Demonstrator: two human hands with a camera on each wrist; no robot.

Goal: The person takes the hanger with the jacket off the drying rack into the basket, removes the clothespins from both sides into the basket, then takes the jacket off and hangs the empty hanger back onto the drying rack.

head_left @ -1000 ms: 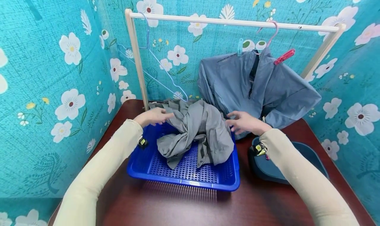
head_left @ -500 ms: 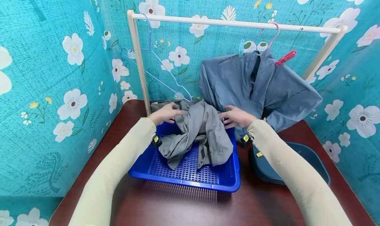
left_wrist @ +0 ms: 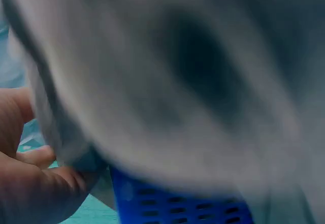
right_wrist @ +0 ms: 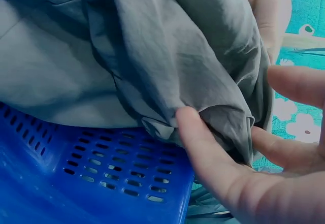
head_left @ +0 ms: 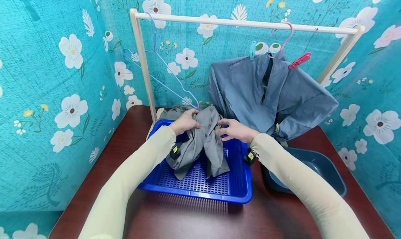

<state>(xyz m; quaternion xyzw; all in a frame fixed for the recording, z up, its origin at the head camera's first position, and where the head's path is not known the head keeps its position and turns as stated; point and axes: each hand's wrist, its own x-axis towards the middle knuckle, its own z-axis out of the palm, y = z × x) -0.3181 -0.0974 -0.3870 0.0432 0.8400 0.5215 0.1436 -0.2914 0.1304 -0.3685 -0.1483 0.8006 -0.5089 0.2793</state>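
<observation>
A crumpled grey garment [head_left: 205, 125] is bunched up in the blue plastic basket [head_left: 194, 191], partly spilling over its back edge. At its left side my left hand [head_left: 185, 121] pinches the cloth; in the left wrist view, the fingers [left_wrist: 66, 178] close on an edge of it, and a blurred fold fills most of that view. My right hand [head_left: 235, 130] is at the garment's right side. In the right wrist view, the thumb [right_wrist: 195, 135] presses the front of a fold while a finger reaches behind it. The garment's lower end hangs over the basket's slotted floor.
A blue-grey jacket [head_left: 247, 89] hangs by a pink hanger [head_left: 289, 35] from the wooden rack [head_left: 219, 22], with a red clothespin [head_left: 299, 60] and a light-blue clothespin [head_left: 252, 50]. A light-blue hanger [head_left: 169, 70] hangs at left. A dark blue basin [head_left: 325, 162] stands right.
Both hands have moved inward from the garment's sides and taken hold of it. The garment is gathered narrower, its right part drawn left, baring more of the basket's right side.
</observation>
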